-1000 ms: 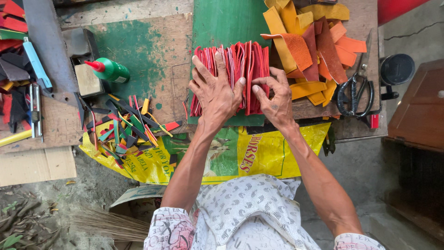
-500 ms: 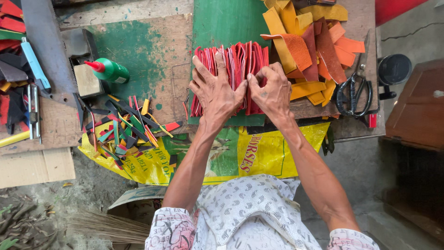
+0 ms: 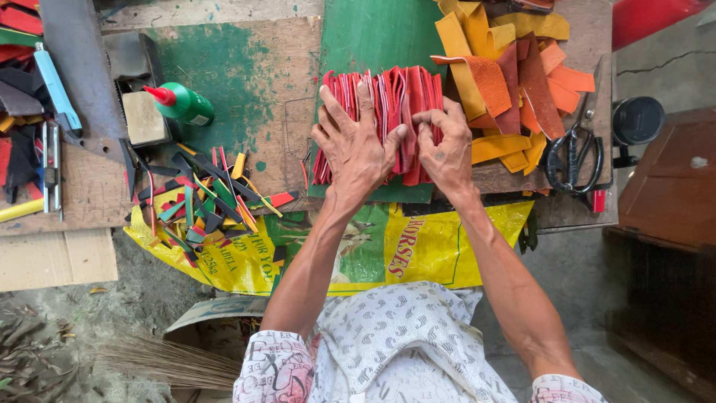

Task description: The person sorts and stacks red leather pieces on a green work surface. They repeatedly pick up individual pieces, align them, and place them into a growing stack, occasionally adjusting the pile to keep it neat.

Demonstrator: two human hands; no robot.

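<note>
While both my hands press on the red strips [image 3: 388,97], fanned in a row at frame ctr-top on the green mat [image 3: 373,37], left hand [image 3: 356,145] lies flat w/ fingers spread wide; right hand [image 3: 446,145] curled, pinching strip edges. Orange/yellow pieces [image 3: 514,82] upper right, scissors [image 3: 570,153] beside them. Glue bottle [image 3: 179,103] upper left; offcuts [image 3: 201,194] on table [image 3: 253,82] below it.

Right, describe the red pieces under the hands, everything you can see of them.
The red pieces are a row of thin, flat strips, leather or stiff fabric by the look, overlapping side by side like a fan. They lie on a green board on the worn wooden bench. The left hand lies spread flat across them; the right hand presses curled fingers on their right end. Orange and yellow pieces lie at their right.
</note>
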